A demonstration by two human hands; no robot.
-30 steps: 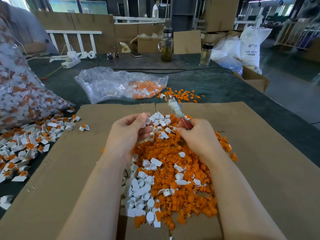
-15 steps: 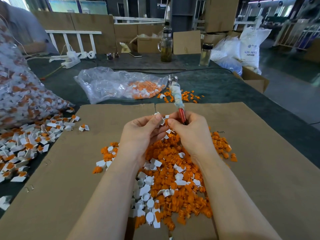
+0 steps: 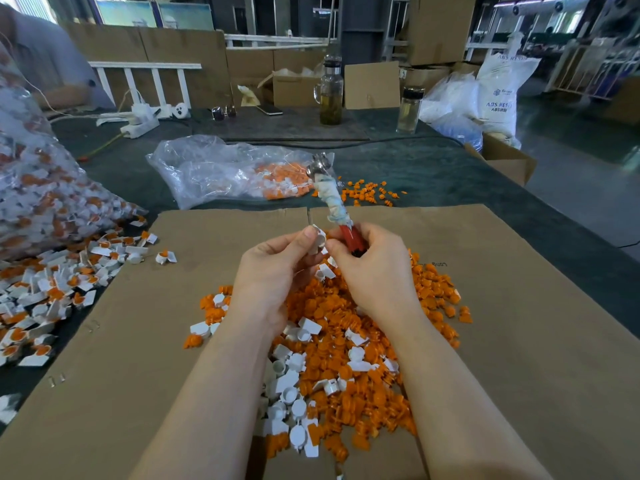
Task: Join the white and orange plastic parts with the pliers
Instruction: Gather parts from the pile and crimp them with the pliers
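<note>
Nearest the camera, a mixed pile of orange and white plastic parts lies on a flat cardboard sheet, both forearms reaching over it. Above the pile's far edge, left hand pinches a single white part between thumb and fingertips, held raised off the pile. Right hand meets it just beside, fingers curled round the red handles of the pliers; the tool tilts up and away, shaft wrapped in whitish tape, metal head at top. Whether the plier head is open cannot be told. No orange part visible in either hand; fingertips hide the contact point. Left of the cardboard: a spread of joined white-and-orange pieces on the dark green table, beside a large clear bag of the same. Beyond the cardboard: a crumpled clear plastic bag with orange parts spilling out. Farther back: a glass pitcher, a smaller bottle, cardboard boxes.
</note>
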